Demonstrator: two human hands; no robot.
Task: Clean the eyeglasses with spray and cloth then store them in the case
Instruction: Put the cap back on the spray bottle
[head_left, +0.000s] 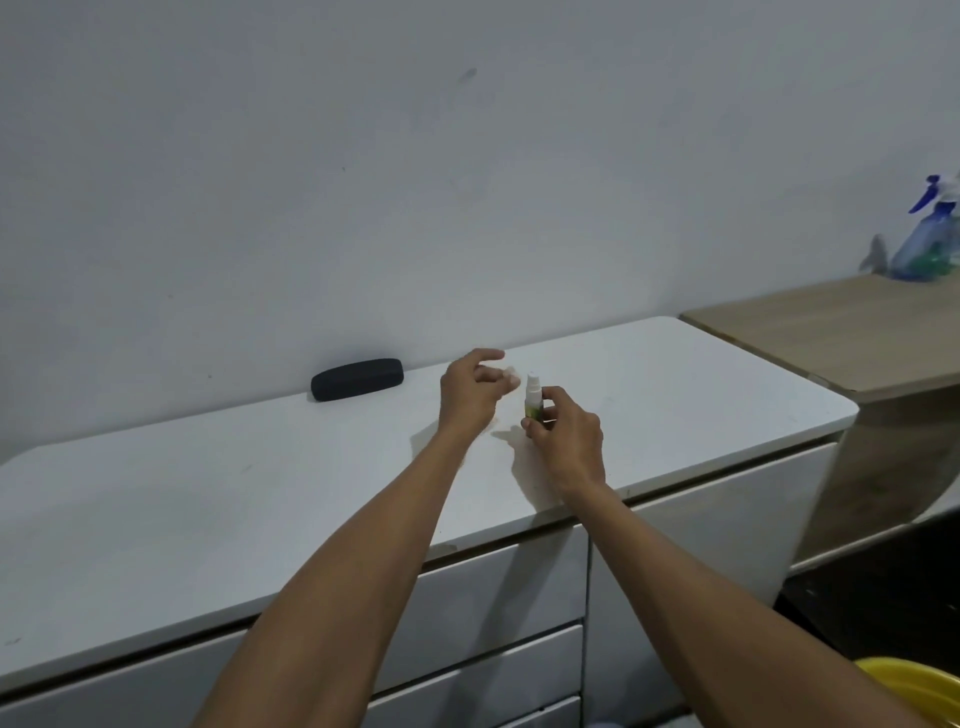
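A small white spray bottle (533, 397) with a green label stands upright on the white cabinet top (260, 493). My right hand (569, 436) grips its lower body from the right. My left hand (475, 392) hovers just left of the bottle with fingers spread and curled, holding nothing I can make out. A black eyeglass case (357, 379), closed, lies against the wall to the left. No eyeglasses or cloth are visible.
The white cabinet has drawers (498, 597) below its front edge. A lower wooden table (841, 332) adjoins on the right, bearing a blue trigger spray bottle (930, 239). A yellow object (914, 686) sits at the bottom right.
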